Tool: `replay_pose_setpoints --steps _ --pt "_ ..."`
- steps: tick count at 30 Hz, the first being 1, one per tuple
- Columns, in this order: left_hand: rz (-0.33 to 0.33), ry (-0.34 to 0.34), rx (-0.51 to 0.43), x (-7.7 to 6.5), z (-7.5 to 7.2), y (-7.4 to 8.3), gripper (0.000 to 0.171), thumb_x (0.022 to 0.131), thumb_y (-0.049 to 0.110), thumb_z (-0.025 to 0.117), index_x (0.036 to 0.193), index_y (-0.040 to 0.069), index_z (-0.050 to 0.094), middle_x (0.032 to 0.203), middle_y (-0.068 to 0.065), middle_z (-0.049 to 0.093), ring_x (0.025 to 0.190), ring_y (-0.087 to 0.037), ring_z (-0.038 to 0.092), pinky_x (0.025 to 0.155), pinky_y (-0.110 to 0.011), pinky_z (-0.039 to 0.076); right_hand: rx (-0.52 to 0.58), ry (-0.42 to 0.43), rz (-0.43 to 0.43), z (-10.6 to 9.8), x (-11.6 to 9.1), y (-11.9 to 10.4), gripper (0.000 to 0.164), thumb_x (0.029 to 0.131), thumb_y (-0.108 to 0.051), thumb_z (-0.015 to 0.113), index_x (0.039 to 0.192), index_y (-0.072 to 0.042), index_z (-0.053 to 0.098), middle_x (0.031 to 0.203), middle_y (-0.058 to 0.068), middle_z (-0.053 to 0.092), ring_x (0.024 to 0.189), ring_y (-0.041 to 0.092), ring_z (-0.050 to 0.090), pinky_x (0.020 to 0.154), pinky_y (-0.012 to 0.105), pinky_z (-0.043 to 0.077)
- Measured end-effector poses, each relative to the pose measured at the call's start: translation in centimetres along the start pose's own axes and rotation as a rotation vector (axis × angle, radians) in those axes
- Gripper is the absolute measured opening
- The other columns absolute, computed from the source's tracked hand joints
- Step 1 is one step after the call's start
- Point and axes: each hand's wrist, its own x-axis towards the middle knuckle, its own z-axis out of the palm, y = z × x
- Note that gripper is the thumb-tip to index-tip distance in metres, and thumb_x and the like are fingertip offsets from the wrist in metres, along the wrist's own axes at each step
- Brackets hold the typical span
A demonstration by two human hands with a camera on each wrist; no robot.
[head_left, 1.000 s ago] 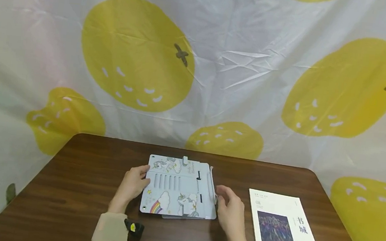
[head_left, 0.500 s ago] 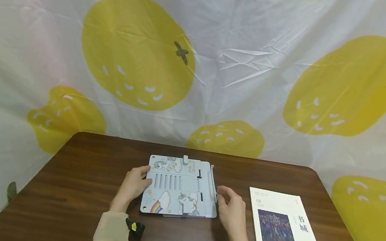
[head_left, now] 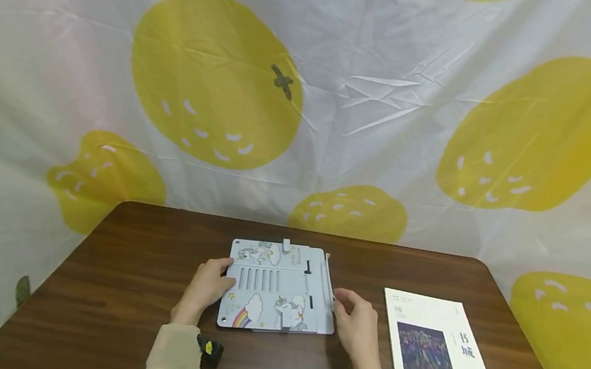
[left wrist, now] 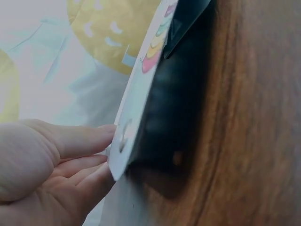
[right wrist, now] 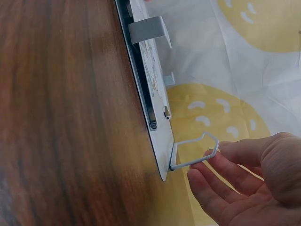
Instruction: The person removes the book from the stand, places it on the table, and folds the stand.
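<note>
A pale blue metal book stand (head_left: pixel 290 283) printed with unicorns, clouds and a rainbow lies over the middle of the table. My left hand (head_left: pixel 203 288) pinches its left edge between thumb and fingers, near a corner hole in the left wrist view. There the printed plate (left wrist: pixel 134 113) is tilted up from a dark underside. On the other side, my right hand (head_left: pixel 356 323) holds the white wire bracket (right wrist: pixel 188 164) at the stand's right end, thumb and fingertip at its bent tip. A folded metal page clip (right wrist: pixel 149 29) sticks out from the near edge.
To the right lies a white book (head_left: pixel 450 357) with a dark picture on its cover. The brown wooden table (head_left: pixel 100 296) ends at a hanging cloth (head_left: pixel 366 126) printed with yellow fruit. A black strap device (head_left: pixel 210 350) sits at the left wrist.
The strip of lower plate showing below the stand's near edge has grown narrower. Both hands keep their places on the stand; the head view has shifted slightly.
</note>
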Motion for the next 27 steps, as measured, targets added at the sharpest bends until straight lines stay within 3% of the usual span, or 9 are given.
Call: replay_pose_setpoints --steps 9,15,21,27 --pt "0.028 -0.063 0.121 -0.2 -0.1 0.1 0.052 0.085 0.004 0.070 0.132 -0.011 0.053 0.129 -0.029 0.056 0.118 -0.036 0.055 0.100 -0.050 0.042 -0.017 0.010 0.010 0.3 0.2 0.5 0.016 0.088 -0.005 0.070 0.103 -0.002 0.075 0.099 0.012 0.073 0.095 0.029 0.067 0.079 0.045 0.053" --pt "0.018 -0.074 0.116 -0.4 -0.1 0.4 0.052 0.087 0.004 0.069 0.134 -0.011 0.052 0.132 -0.028 0.055 0.121 -0.036 0.053 0.101 -0.050 0.041 -0.037 -0.012 0.001 -0.1 1.0 0.9 0.008 0.087 -0.006 0.072 0.094 -0.005 0.076 0.084 0.006 0.072 0.074 0.019 0.063 0.063 0.032 0.050" --pt "-0.016 -0.087 0.100 -0.6 -0.1 0.6 0.052 0.089 0.003 0.068 0.135 -0.011 0.049 0.134 -0.028 0.053 0.121 -0.034 0.053 0.101 -0.051 0.042 -0.038 -0.078 0.006 -0.4 1.7 1.3 0.004 0.086 -0.009 0.073 0.089 -0.007 0.076 0.077 0.000 0.068 0.068 0.014 0.056 0.058 0.029 0.045" --pt "-0.003 -0.083 0.115 -0.4 -0.2 0.4 0.051 0.089 0.004 0.068 0.135 -0.011 0.050 0.133 -0.027 0.054 0.118 -0.032 0.055 0.100 -0.050 0.043 -0.023 -0.157 0.008 -0.6 2.7 1.8 0.004 0.088 -0.010 0.072 0.085 -0.009 0.076 0.076 -0.001 0.068 0.069 0.015 0.056 0.060 0.030 0.045"
